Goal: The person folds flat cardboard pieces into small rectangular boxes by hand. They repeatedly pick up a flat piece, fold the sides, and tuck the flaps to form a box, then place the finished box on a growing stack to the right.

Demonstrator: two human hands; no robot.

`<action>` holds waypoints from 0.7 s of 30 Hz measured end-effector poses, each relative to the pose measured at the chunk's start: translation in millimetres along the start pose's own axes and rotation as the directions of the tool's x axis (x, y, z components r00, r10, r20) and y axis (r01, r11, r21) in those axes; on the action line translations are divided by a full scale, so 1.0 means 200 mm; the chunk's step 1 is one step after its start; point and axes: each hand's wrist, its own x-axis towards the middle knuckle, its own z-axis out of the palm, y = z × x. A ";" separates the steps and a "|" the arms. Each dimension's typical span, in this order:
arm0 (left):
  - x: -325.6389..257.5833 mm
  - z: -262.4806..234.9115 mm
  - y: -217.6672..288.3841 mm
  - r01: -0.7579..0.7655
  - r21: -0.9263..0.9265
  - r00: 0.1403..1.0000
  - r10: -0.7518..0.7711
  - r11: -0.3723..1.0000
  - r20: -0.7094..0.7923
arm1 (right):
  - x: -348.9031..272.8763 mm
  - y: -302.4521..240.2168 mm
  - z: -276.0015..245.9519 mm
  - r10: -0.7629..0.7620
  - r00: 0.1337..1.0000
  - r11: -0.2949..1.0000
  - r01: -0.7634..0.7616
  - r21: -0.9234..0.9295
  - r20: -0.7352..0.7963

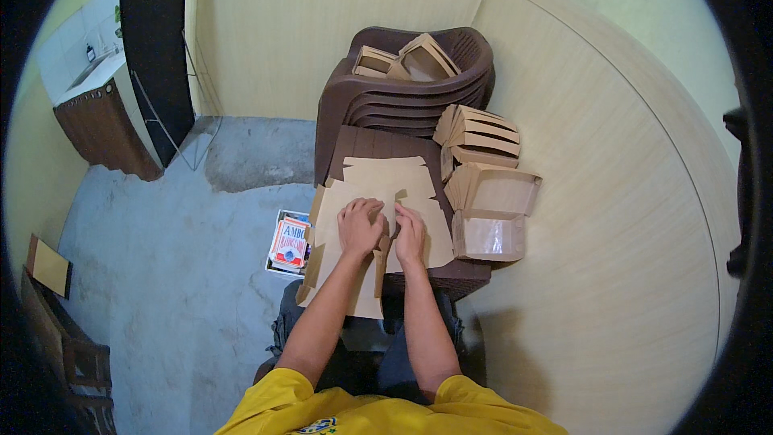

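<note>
An unfolded brown cardboard box blank (338,270) lies over the seat in front of me, its near end overhanging my lap. My left hand (361,227) rests on the middle of it, fingers bent and closed on the card beside a cut. Close by on the right, my right hand (409,235) has its fingers closed along a small flap at the same cut. The fingertips are partly hidden, and the hands are a little apart. Narrow side flaps stand up along the blank's left edge.
Brown stacked plastic chairs (403,105) stand ahead, holding small folded cardboard boxes (431,56). More cardboard boxes (491,213) sit to the right near the wooden wall panel (612,217). At left, a small box of packets (288,243) stands low beside the seat.
</note>
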 end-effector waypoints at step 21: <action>-0.06 0.02 0.00 -0.182 0.211 0.983 0.185 0.961 0.004 | 0.00 0.03 -0.22 -0.144 0.969 0.906 0.210 -0.367 0.200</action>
